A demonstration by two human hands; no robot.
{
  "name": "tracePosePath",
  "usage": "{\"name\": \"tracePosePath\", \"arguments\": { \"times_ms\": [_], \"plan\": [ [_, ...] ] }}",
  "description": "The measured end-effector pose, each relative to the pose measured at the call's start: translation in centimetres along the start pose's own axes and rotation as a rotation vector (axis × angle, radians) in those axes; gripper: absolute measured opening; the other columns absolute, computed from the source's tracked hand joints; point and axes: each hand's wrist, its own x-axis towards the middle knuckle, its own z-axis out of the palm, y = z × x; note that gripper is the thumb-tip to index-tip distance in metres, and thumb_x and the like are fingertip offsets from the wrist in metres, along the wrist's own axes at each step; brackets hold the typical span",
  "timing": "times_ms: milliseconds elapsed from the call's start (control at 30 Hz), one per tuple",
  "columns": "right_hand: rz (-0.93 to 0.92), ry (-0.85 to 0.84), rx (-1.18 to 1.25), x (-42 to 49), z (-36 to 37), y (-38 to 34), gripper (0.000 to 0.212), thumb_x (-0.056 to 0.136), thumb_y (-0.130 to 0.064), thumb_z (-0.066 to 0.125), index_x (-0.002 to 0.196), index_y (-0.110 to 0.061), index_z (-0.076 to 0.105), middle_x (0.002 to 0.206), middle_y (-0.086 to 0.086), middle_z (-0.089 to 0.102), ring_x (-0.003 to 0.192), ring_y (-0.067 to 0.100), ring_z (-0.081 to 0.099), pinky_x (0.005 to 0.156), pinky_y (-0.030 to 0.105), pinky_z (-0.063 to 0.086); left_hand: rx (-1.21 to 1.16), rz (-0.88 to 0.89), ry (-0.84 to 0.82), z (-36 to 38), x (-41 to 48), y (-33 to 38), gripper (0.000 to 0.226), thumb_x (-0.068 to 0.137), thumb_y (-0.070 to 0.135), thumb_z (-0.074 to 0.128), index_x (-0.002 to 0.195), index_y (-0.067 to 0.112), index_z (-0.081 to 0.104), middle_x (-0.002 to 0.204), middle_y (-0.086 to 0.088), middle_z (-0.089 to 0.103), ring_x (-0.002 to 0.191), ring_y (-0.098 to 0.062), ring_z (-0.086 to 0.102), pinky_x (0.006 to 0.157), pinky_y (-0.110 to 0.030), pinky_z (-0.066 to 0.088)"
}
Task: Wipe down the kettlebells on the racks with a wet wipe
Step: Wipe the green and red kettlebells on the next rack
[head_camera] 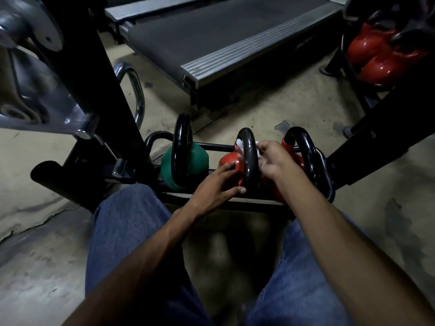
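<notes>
- Pinching wipe round handle of red kettlebell, on low rack, with right hand
- Steadying its body with straight-fingered left hand
- Risk of rolling on rack under sideways pressure

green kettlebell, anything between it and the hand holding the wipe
Yes. The right hand holds the wet wipe at the black handle of the middle red kettlebell. That handle and the left hand resting on its body sit between the wipe and the green kettlebell.

Upright on rack — green kettlebell, red kettlebell, second red kettlebell; white wet wipe bunched against middle handle.
</notes>
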Motion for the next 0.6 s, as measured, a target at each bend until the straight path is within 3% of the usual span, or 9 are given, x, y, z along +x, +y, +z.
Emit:
{"name": "tracePosePath", "arguments": {
  "times_ms": [133, 267, 367, 500, 600],
  "plan": [
    [0.001, 0.131, -0.011, 2.0, 1.7, -1.3, 0.033, 0.102, 0.003, 0.032, 0.125, 0.019, 0.05, 0.1, 0.033, 0.066, 0.078, 0.037, 0.074, 0.063, 0.046, 0.063, -0.003, 0.013, 0.005, 0.1, 0.0, -0.3, 0.085, 0.082, 0.072, 0.061, 0.15, 0.021, 0.053, 0.165, 0.006, 0.033, 0.151, -0.016, 0.033, 0.118, -0.05, 0.041],
    [-0.189, 0.246, -0.144, 2.2, 1.9, -0.6, 0.007, 0.097, 0.004, 0.05, 0.099, 0.005, 0.057, 0.09, 0.025, 0.067, 0.072, 0.031, 0.07, 0.057, 0.038, 0.063, 0.001, 0.014, 0.01, 0.4, 0.1, -0.5, 0.082, 0.084, 0.069, 0.064, 0.15, 0.021, 0.053, 0.166, 0.006, 0.033, 0.151, -0.016, 0.032, 0.118, -0.05, 0.04],
    [-0.475, 0.404, -0.685, 3.0, 1.9, -1.2, 0.013, 0.095, -0.017, 0.068, 0.084, -0.011, 0.066, 0.084, 0.005, 0.07, 0.078, 0.021, 0.067, 0.069, 0.034, 0.057, 0.027, 0.018, 0.0, 0.5, 0.1, -0.6, 0.079, 0.087, 0.069, 0.063, 0.151, 0.023, 0.051, 0.167, 0.007, 0.029, 0.153, -0.017, 0.028, 0.122, -0.053, 0.034],
    [-0.653, 0.319, -1.306, 4.0, 3.5, -3.2, 0.017, 0.095, -0.021, 0.066, 0.09, -0.01, 0.078, 0.09, 0.006, 0.075, 0.083, 0.024, 0.068, 0.064, 0.029, 0.045, 0.002, 0.025, 0.019, 0.9, -0.2, -0.6, 0.074, 0.091, 0.06, 0.066, 0.152, 0.022, 0.05, 0.168, 0.007, 0.028, 0.154, -0.016, 0.026, 0.123, -0.052, 0.031],
    [-0.823, 0.271, -1.603, 3.4, 3.5, -2.4, 0.021, 0.093, -0.019, 0.06, 0.1, -0.013, 0.078, 0.101, 0.005, 0.071, 0.089, 0.02, 0.065, 0.065, 0.026, 0.043, -0.019, 0.031, 0.034, 1.0, -0.3, -0.5, 0.073, 0.091, 0.057, 0.068, 0.152, 0.02, 0.05, 0.168, 0.006, 0.029, 0.153, -0.016, 0.027, 0.124, -0.048, 0.031]
  ]
}}
